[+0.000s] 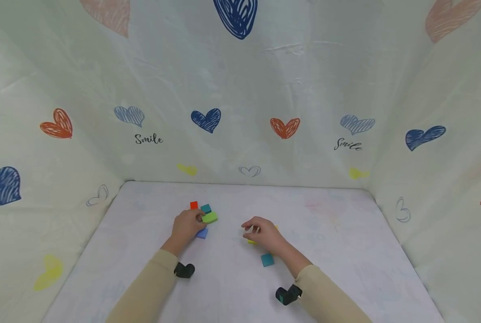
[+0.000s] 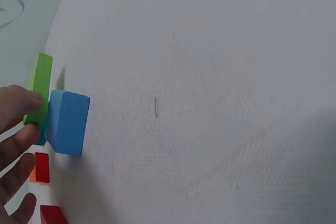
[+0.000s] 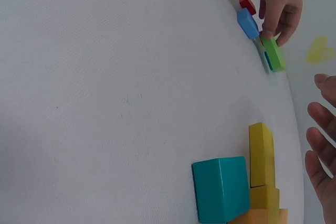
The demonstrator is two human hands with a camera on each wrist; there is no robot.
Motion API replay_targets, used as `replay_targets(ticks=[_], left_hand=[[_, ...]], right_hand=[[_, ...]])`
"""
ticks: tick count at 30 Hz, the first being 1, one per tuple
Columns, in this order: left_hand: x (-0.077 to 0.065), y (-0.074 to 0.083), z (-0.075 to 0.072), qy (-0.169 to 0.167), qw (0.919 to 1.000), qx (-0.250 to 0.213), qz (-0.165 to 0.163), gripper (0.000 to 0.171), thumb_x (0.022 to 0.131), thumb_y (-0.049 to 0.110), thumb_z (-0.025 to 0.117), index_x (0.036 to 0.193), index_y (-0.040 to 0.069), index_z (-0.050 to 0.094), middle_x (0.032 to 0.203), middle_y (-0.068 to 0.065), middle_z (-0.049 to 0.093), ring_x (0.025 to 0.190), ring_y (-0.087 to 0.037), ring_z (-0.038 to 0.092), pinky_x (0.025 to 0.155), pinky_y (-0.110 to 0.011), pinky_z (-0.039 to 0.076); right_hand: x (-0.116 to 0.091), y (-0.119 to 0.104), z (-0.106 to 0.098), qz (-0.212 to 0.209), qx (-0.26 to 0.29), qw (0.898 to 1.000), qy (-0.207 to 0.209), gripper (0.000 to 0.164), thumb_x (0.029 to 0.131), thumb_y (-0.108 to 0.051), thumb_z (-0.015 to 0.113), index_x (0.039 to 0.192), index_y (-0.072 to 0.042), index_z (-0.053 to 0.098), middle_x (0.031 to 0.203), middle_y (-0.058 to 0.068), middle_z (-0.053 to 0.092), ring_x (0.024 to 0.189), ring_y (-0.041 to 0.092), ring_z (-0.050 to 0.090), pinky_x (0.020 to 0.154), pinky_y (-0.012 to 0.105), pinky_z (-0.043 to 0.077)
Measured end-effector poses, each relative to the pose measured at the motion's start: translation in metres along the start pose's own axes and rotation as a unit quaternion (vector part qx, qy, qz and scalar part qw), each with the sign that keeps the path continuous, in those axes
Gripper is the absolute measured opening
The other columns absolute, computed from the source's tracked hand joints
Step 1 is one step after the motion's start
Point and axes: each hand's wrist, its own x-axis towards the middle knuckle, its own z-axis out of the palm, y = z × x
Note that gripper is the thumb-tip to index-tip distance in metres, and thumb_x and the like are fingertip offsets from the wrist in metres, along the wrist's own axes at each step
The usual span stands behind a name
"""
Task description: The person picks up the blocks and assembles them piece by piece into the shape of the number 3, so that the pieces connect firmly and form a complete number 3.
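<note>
A green block (image 1: 210, 217) is pinched between the thumb and fingers of my left hand (image 1: 185, 225), at the left of the table. Around that hand lie a blue block (image 2: 71, 123), a teal block (image 1: 205, 208) and a small red block (image 1: 193, 205); another red block (image 2: 52, 215) shows at the lower edge of the left wrist view. My right hand (image 1: 266, 234) holds nothing, its fingers loosely bent. Beneath and beside it are yellow blocks (image 3: 262, 155), partly hidden in the head view, and a larger teal block (image 3: 220, 190). Orange wood-coloured blocks (image 3: 251, 217) sit against the yellow ones.
The white table (image 1: 224, 291) meets an upright white sheet (image 1: 321, 157) printed with hearts at its back and sides. Black wrist devices (image 1: 184, 270) hang at both sleeves.
</note>
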Motion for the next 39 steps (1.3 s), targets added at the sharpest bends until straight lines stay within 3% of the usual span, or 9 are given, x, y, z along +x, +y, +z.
replay_targets(ticks=[12, 22, 30, 39], left_hand=[[-0.014, 0.030, 0.000, -0.017, 0.9991, -0.019, 0.035, 0.026, 0.079, 0.015, 0.079, 0.104, 0.010, 0.072, 0.082, 0.002, 0.062, 0.074, -0.016, 0.056, 0.062, -0.029, 0.048], [-0.025, 0.045, 0.019, -0.030, 0.9959, 0.004, 0.085, 0.028, 0.079, 0.019, 0.081, 0.105, 0.014, 0.072, 0.082, 0.007, 0.061, 0.079, -0.014, 0.053, 0.070, -0.029, 0.049], [-0.044, 0.063, 0.031, -0.043, 0.9936, -0.015, 0.104, 0.028, 0.079, 0.020, 0.081, 0.105, 0.015, 0.073, 0.080, 0.010, 0.058, 0.081, -0.014, 0.050, 0.071, -0.028, 0.047], [-0.062, 0.076, 0.041, -0.046, 0.9913, -0.036, 0.118, 0.027, 0.078, 0.017, 0.081, 0.104, 0.014, 0.073, 0.079, 0.011, 0.057, 0.080, -0.012, 0.049, 0.072, -0.028, 0.048]], right_hand=[[-0.019, 0.010, -0.009, 0.012, -0.005, 1.000, 0.028, 0.024, 0.087, -0.014, 0.075, 0.109, -0.009, 0.072, 0.095, -0.006, 0.064, 0.082, 0.014, 0.054, 0.072, 0.029, 0.048], [-0.037, 0.021, -0.014, 0.026, -0.010, 0.998, 0.053, 0.023, 0.084, -0.013, 0.077, 0.107, -0.009, 0.073, 0.094, -0.001, 0.065, 0.079, 0.014, 0.053, 0.069, 0.026, 0.048], [-0.056, 0.031, -0.016, 0.043, 0.024, 0.995, 0.082, 0.023, 0.082, -0.010, 0.078, 0.104, -0.010, 0.073, 0.094, -0.004, 0.064, 0.080, 0.016, 0.053, 0.068, 0.025, 0.048], [-0.075, 0.039, -0.012, 0.082, 0.017, 0.988, 0.126, 0.022, 0.081, -0.011, 0.080, 0.101, -0.014, 0.074, 0.092, -0.006, 0.063, 0.081, 0.015, 0.052, 0.070, 0.026, 0.048]])
